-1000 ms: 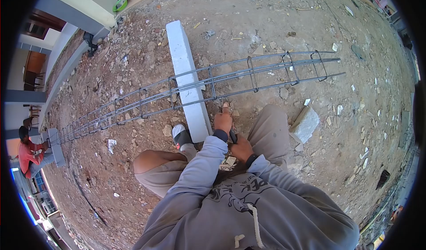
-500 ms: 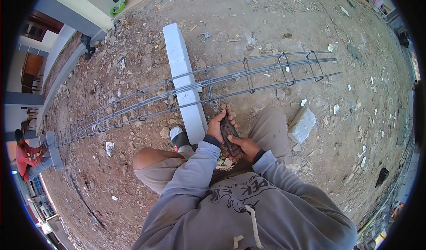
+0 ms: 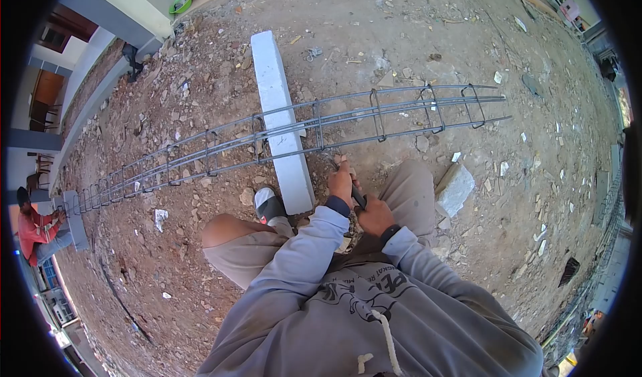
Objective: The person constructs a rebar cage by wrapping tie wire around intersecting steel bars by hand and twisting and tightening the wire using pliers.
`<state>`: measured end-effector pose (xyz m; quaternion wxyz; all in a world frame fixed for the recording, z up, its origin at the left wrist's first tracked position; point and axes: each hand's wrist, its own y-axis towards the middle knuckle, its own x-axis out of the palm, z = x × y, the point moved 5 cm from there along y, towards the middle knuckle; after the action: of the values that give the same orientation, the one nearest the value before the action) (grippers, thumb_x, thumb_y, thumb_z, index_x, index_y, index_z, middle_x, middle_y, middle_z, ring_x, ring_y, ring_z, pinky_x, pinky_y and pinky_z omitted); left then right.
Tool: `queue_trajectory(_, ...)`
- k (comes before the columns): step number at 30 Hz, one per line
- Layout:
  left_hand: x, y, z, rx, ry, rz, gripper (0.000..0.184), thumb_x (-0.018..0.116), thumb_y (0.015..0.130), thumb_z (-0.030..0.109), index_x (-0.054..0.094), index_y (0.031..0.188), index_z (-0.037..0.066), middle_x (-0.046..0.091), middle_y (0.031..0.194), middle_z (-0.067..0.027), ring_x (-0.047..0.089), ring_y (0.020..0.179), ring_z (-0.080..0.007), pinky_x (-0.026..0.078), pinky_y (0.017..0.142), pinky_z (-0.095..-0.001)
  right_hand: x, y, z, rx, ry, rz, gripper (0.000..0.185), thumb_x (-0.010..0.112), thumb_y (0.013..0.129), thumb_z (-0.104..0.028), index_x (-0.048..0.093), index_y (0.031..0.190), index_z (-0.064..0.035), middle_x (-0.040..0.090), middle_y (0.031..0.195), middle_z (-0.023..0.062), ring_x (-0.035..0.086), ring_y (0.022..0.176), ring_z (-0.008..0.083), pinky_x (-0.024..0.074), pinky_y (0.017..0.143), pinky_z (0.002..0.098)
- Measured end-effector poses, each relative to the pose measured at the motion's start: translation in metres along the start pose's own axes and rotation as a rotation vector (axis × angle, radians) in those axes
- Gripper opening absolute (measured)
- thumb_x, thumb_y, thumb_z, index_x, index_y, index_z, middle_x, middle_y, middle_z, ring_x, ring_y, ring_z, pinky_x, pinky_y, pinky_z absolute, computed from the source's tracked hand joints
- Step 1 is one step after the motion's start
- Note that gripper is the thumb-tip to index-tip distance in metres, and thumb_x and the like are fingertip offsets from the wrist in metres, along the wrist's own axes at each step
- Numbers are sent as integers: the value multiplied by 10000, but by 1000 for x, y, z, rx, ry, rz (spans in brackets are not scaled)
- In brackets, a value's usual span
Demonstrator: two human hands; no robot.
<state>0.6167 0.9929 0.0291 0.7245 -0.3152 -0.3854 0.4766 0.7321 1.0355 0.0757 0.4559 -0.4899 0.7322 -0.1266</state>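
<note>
My left hand point(image 3: 342, 185) is closed in front of my knees, its fingertips pinched together just below the rebar cage. What it grips is mostly covered by the fingers. Beside it, my right hand point(image 3: 376, 216) wraps around a pair of dark pliers point(image 3: 359, 198). Only a short dark length shows between the two hands; the jaws are hidden. The long rebar cage point(image 3: 378, 113), with its square stirrups, runs across the view just beyond my hands. It crosses over a pale rectangular block point(image 3: 294, 178), which lies lengthwise away from me.
At the far left, a person in red point(image 3: 40, 230) sits by the cage's other end, near a grey block point(image 3: 75, 220). A broken pale block point(image 3: 455, 191) lies right of my knee. Rubble covers the dirt ground. A green basin point(image 3: 180, 3) stands at the upper left.
My left hand has turned over and moved slightly right, closer to my right hand. The pliers, with both handles visible before, are now mostly covered by my hands.
</note>
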Motion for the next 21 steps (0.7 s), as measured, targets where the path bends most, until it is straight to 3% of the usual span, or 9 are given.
queue_trajectory(3,-7,-2,0,97,6,-60,355,595,864,442,545,898,92,558,696,-61,591,631,-233,503,594,-405,11,2,1,170,647,-450,323,611,798,-294,564,972,-25,540,684,64,544,559,208,434,536,357)
queue_trajectory(5,-14,-5,-1,-1,-153,-206,351,575,881,410,558,1003,81,597,797,-86,620,722,-251,521,671,-397,19,-15,-6,258,1186,-698,317,584,850,-343,581,940,-40,533,697,42,505,545,158,383,498,304)
queue_trajectory(9,-6,-17,6,-63,-353,-504,400,521,921,358,530,1172,47,625,1036,-135,636,898,-249,529,770,-375,28,-24,-18,200,1377,-853,396,509,894,-436,582,973,-54,550,720,31,520,570,151,370,507,278)
queue_trajectory(10,-7,-15,5,-98,-373,-534,356,502,934,283,516,1207,54,619,1082,-145,639,904,-257,522,804,-390,29,-24,-18,230,1328,-840,400,518,889,-437,579,975,-51,557,730,35,528,591,161,390,529,289)
queue_trajectory(12,-13,-6,3,-101,-386,-525,347,509,930,282,526,1192,55,627,1015,-125,638,863,-253,525,795,-405,22,-26,-19,288,1225,-804,408,535,881,-439,575,978,-45,570,749,45,544,632,181,428,572,309)
queue_trajectory(15,-11,9,-5,-80,-393,-510,290,511,929,277,555,1114,57,612,880,-89,620,763,-238,528,736,-416,-3,-24,-23,127,557,-309,411,583,859,-420,569,972,-24,586,760,79,587,709,226,489,685,348)
queue_trajectory(16,-12,11,-8,-68,-391,-496,268,510,930,274,567,1078,58,603,829,-76,611,724,-232,529,709,-418,-9,-16,-15,-30,168,3,517,632,792,-426,537,1015,30,622,849,193,624,852,354,491,796,451)
queue_trajectory(19,2,2,-5,-104,-393,-317,202,474,941,253,527,921,60,540,730,-49,541,642,-207,483,646,-386,-21,-40,-44,-236,-216,355,517,631,776,-367,509,1045,57,613,957,272,600,956,408,467,837,477)
queue_trajectory(21,4,4,-7,-75,-297,-208,215,480,928,268,512,830,80,533,671,-44,530,583,-209,466,571,-377,-7,-29,-32,-142,-285,299,519,622,765,-331,487,1073,64,604,984,285,596,951,421,466,838,475)
